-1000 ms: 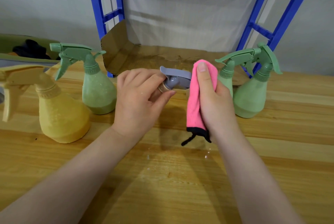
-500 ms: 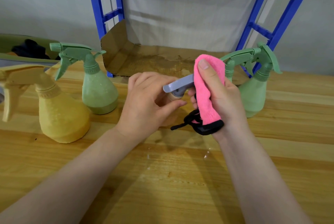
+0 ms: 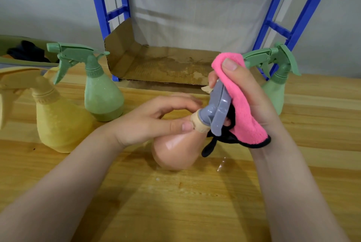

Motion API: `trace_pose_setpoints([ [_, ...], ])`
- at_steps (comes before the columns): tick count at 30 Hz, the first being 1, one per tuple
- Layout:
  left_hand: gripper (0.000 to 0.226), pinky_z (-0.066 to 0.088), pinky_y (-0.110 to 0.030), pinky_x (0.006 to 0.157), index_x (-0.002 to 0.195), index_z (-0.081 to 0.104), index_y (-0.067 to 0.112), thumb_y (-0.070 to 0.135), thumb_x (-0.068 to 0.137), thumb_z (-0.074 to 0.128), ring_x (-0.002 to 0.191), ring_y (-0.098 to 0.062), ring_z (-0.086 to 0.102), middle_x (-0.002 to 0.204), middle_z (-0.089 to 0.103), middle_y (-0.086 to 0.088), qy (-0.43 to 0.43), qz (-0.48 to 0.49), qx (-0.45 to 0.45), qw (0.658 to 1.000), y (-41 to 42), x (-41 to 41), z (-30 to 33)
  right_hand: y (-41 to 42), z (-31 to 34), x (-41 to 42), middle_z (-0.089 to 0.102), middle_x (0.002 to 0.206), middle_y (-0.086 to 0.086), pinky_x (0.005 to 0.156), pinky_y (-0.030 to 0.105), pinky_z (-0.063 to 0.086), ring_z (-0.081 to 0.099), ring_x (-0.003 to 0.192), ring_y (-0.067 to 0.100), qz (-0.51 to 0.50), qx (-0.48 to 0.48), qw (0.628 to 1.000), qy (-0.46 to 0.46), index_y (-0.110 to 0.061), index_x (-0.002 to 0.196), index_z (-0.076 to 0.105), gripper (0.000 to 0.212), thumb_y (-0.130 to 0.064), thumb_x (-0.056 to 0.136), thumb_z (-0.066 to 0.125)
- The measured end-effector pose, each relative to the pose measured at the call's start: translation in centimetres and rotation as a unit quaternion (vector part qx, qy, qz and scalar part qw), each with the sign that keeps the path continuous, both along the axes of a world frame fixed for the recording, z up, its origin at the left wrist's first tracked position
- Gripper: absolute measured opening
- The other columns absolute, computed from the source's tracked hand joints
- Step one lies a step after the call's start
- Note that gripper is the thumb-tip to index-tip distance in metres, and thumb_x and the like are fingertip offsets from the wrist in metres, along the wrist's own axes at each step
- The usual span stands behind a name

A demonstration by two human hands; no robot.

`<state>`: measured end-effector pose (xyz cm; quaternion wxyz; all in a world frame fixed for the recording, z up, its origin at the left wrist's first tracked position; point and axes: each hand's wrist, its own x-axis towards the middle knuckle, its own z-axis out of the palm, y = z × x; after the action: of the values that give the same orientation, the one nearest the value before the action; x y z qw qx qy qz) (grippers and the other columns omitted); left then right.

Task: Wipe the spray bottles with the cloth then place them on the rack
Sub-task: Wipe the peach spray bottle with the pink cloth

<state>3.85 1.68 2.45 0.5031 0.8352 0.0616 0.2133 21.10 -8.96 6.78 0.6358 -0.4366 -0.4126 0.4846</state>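
A peach spray bottle (image 3: 173,149) with a grey trigger head (image 3: 217,108) is tilted above the wooden table, its base toward me. My left hand (image 3: 154,120) pinches its neck collar between thumb and fingers. My right hand (image 3: 246,97) holds a pink cloth with black trim (image 3: 242,108) wrapped against the grey head. A yellow bottle (image 3: 58,122) and a green bottle (image 3: 101,95) stand at the left. Another green bottle (image 3: 275,89) stands at the right, partly behind my right hand. The blue rack (image 3: 106,15) rises behind.
A stained cardboard sheet (image 3: 166,65) lies on the rack's lowest level, folded up at its left side. A green bin (image 3: 17,52) with dark items sits at the far left. Small water drops (image 3: 221,163) lie on the wooden table (image 3: 175,202).
The peach bottle has been tipped and turned so its body shows below my left hand. The grey head has swung upright, and my right hand with the cloth has moved around it.
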Motion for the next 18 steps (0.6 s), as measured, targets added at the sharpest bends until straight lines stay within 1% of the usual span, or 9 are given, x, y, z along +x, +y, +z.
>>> trace_pose_setpoints([
  [2, 0.050, 0.040, -0.044, 0.109, 0.122, 0.062, 0.001, 0.039, 0.089, 0.064, 0.127, -0.028, 0.054, 0.131, 0.061, -0.015, 0.002, -0.032, -0.003, 0.999, -0.3, 0.4, 0.0, -0.1, -0.1, -0.3, 0.046, 0.048, 0.002, 0.037, 0.018, 0.034, 0.040, 0.033, 0.011, 0.015, -0.001, 1.000, -0.001, -0.009, 0.073, 0.060, 0.039, -0.047, 0.073, 0.071],
  [5, 0.042, 0.044, -0.038, 0.104, 0.121, 0.062, -0.001, 0.025, 0.088, 0.065, 0.122, -0.029, 0.058, 0.126, 0.064, -0.017, -0.009, -0.037, -0.014, 0.999, -0.3, 0.6, 0.0, -0.1, -0.1, -0.6, 0.045, 0.054, 0.003, 0.038, 0.017, 0.036, 0.041, 0.035, 0.010, 0.006, 0.007, 1.000, -0.003, -0.009, 0.072, 0.061, 0.035, -0.043, 0.077, 0.071],
  [6, 0.040, 0.045, -0.035, 0.102, 0.120, 0.062, -0.001, 0.023, 0.088, 0.065, 0.119, -0.027, 0.060, 0.124, 0.065, -0.015, -0.012, -0.036, -0.020, 0.999, -0.3, 0.6, 0.0, 0.0, -0.1, -0.6, 0.046, 0.055, 0.002, 0.039, 0.017, 0.036, 0.042, 0.036, 0.009, -0.001, 0.009, 1.000, -0.002, -0.009, 0.072, 0.061, 0.034, -0.041, 0.078, 0.069],
  [8, 0.039, 0.045, -0.026, 0.094, 0.114, 0.064, 0.003, 0.032, 0.089, 0.067, 0.109, -0.017, 0.063, 0.114, 0.069, -0.002, -0.025, -0.037, -0.032, 0.998, -0.5, 0.6, 0.2, 0.0, 0.1, -0.8, 0.049, 0.057, 0.000, 0.042, 0.018, 0.039, 0.045, 0.041, 0.009, -0.015, 0.016, 1.000, -0.010, -0.011, 0.072, 0.063, 0.034, -0.043, 0.081, 0.064],
  [10, 0.041, 0.044, -0.021, 0.089, 0.110, 0.065, 0.007, 0.042, 0.089, 0.064, 0.101, -0.008, 0.062, 0.106, 0.068, 0.010, -0.046, -0.029, -0.040, 0.998, -0.7, 0.6, 0.2, 0.1, 0.1, -0.9, 0.057, 0.062, -0.001, 0.048, 0.020, 0.046, 0.053, 0.050, 0.010, -0.045, 0.023, 0.998, -0.038, -0.014, 0.075, 0.067, 0.038, -0.050, 0.086, 0.063],
  [11, 0.042, 0.044, -0.021, 0.088, 0.109, 0.065, 0.007, 0.044, 0.088, 0.064, 0.099, -0.007, 0.062, 0.104, 0.068, 0.011, -0.060, -0.020, -0.041, 0.997, -0.7, 0.7, 0.2, 0.1, 0.1, -0.9, 0.063, 0.067, 0.000, 0.054, 0.022, 0.051, 0.059, 0.057, 0.012, -0.072, 0.027, 0.996, -0.052, -0.015, 0.079, 0.070, 0.041, -0.054, 0.086, 0.061],
  [13, 0.043, 0.046, -0.020, 0.085, 0.105, 0.065, 0.003, 0.042, 0.087, 0.067, 0.095, -0.007, 0.062, 0.101, 0.069, 0.008, -0.091, 0.003, -0.047, 0.995, -0.7, 0.7, 0.3, 0.3, -0.1, -1.2, 0.071, 0.080, 0.007, 0.069, 0.035, 0.056, 0.067, 0.073, 0.022, -0.149, 0.054, 0.983, -0.095, -0.017, 0.087, 0.074, 0.056, -0.070, 0.082, 0.054],
  [15, 0.039, 0.047, -0.021, 0.081, 0.100, 0.063, 0.002, 0.036, 0.085, 0.070, 0.089, -0.008, 0.062, 0.096, 0.067, 0.003, -0.123, 0.025, -0.049, 0.991, -0.7, 0.8, 0.4, 0.5, -0.4, -1.4, 0.065, 0.076, 0.010, 0.066, 0.041, 0.051, 0.061, 0.070, 0.031, -0.203, 0.119, 0.965, -0.117, -0.022, 0.091, 0.073, 0.069, -0.084, 0.074, 0.046],
  [18, 0.027, 0.045, -0.025, 0.072, 0.094, 0.061, 0.010, 0.033, 0.082, 0.071, 0.080, -0.011, 0.057, 0.087, 0.063, 0.003, -0.168, 0.103, -0.004, 0.980, -0.6, 1.0, 0.1, 0.6, -0.7, -1.4, 0.055, 0.075, 0.014, 0.067, 0.044, 0.041, 0.051, 0.071, 0.029, -0.247, 0.200, 0.942, -0.113, -0.021, 0.096, 0.071, 0.075, -0.086, 0.075, 0.041],
])
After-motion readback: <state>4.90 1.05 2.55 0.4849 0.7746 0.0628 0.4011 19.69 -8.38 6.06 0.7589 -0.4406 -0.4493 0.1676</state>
